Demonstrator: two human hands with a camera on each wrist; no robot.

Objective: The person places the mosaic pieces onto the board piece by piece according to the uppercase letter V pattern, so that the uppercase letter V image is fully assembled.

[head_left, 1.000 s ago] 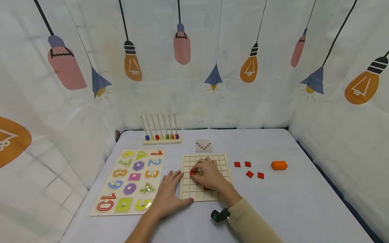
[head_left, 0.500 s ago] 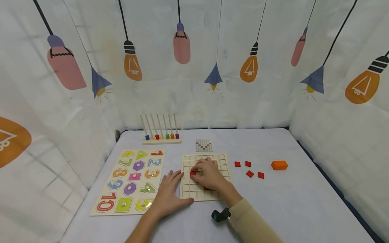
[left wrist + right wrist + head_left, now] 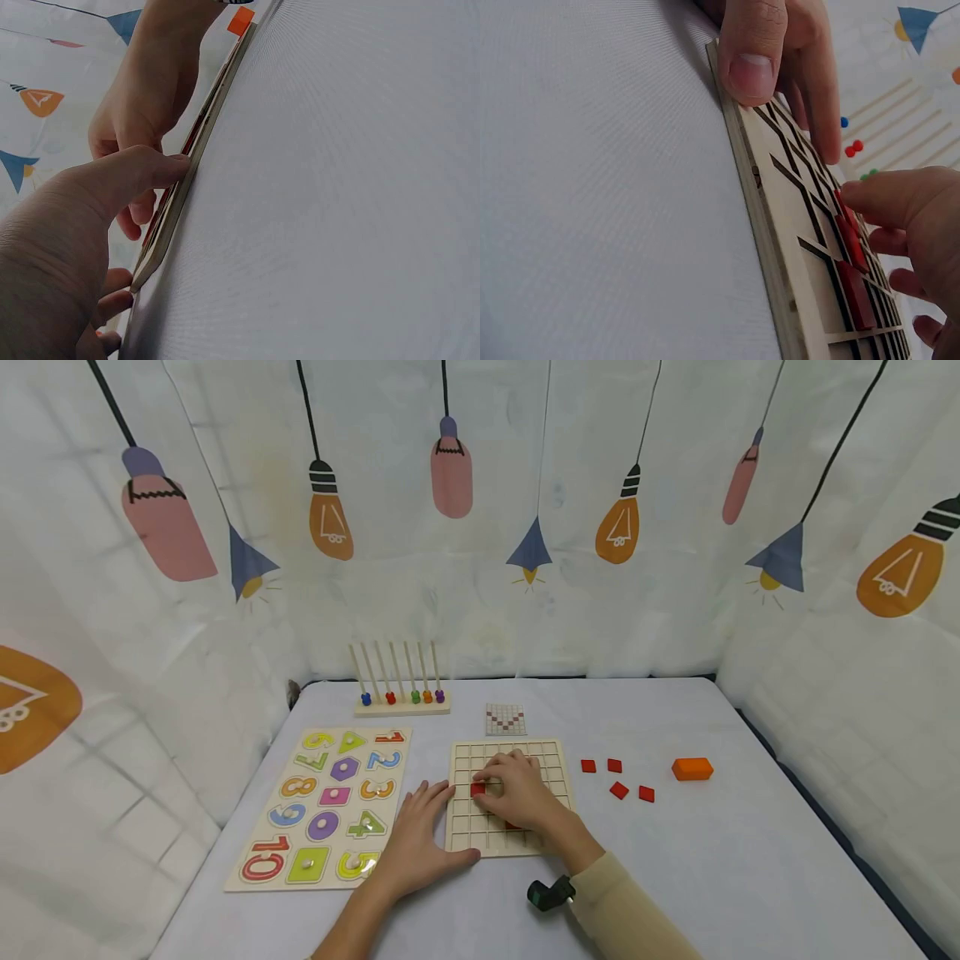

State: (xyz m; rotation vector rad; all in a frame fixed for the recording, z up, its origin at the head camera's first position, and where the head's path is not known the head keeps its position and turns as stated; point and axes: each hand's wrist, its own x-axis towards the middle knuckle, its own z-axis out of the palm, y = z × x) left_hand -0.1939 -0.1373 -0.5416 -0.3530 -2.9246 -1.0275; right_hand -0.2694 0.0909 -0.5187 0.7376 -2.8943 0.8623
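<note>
A wooden grid board (image 3: 462, 841) lies on the white-covered table in the head view. My left hand (image 3: 425, 842) steadies its left side, fingers spread along the left edge and the thumb (image 3: 171, 169) on the near edge. Over the board, my right hand (image 3: 520, 793) pinches a red square tile (image 3: 477, 789) between thumb and fingers, at a cell near the left side. In the right wrist view, more red tiles (image 3: 855, 295) sit in the grid in a diagonal row leading to the right thumb (image 3: 870, 193). Part of the grid is hidden under the right hand.
Loose red tiles (image 3: 618, 790) lie right of the board, with an orange block (image 3: 692, 769) farther right. A small pattern card (image 3: 506, 720) lies behind the board. At left are a number puzzle (image 3: 315, 812) and a bead rack (image 3: 402, 709) with upright pegs.
Both hands keep almost the same position, the right fingers still at the red tile. The whole head view has shifted very slightly.
</note>
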